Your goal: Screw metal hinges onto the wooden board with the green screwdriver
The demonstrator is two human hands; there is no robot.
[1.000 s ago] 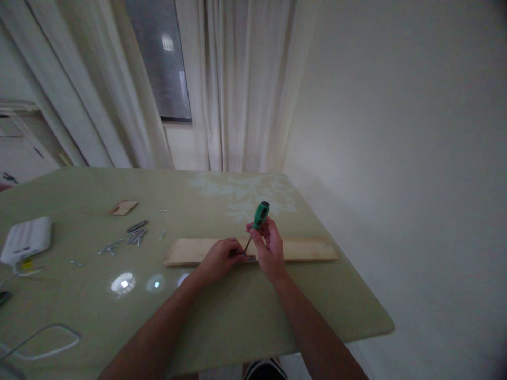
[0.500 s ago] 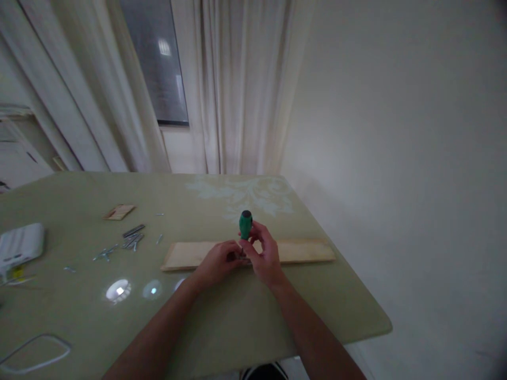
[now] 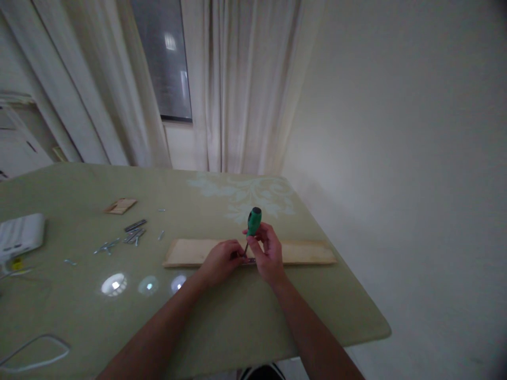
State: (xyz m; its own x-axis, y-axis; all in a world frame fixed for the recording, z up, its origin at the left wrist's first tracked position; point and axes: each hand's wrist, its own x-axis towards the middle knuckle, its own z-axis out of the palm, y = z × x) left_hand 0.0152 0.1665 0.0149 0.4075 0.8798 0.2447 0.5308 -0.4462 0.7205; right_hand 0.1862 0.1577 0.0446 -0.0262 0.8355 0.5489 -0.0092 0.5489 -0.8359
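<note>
A green-handled screwdriver (image 3: 254, 221) with a black cap leans slightly right, its shaft pointing down at the board's near edge. My right hand (image 3: 268, 252) grips it by the lower handle with closed fingers. Below the tip, a small metal piece (image 3: 252, 260) lies on the near edge of the long pale wooden board (image 3: 309, 252); my fingers cover part of it. My left hand (image 3: 222, 259) rests against the board with its fingers pinched together beside the screwdriver tip. Whatever those fingertips hold is too small and hidden to make out.
Several screws and metal hinges (image 3: 135, 235) lie in a loose pile left of the board. Farther back is a small wooden piece (image 3: 121, 206). A white device (image 3: 22, 233) and a white cable (image 3: 47, 364) are at the left. The table's edge (image 3: 356, 287) runs close on the right.
The screwdriver has tilted from nearly upright to leaning right, and its shaft now shows. My right hand has shifted slightly right; my left hand stays near the same spot.
</note>
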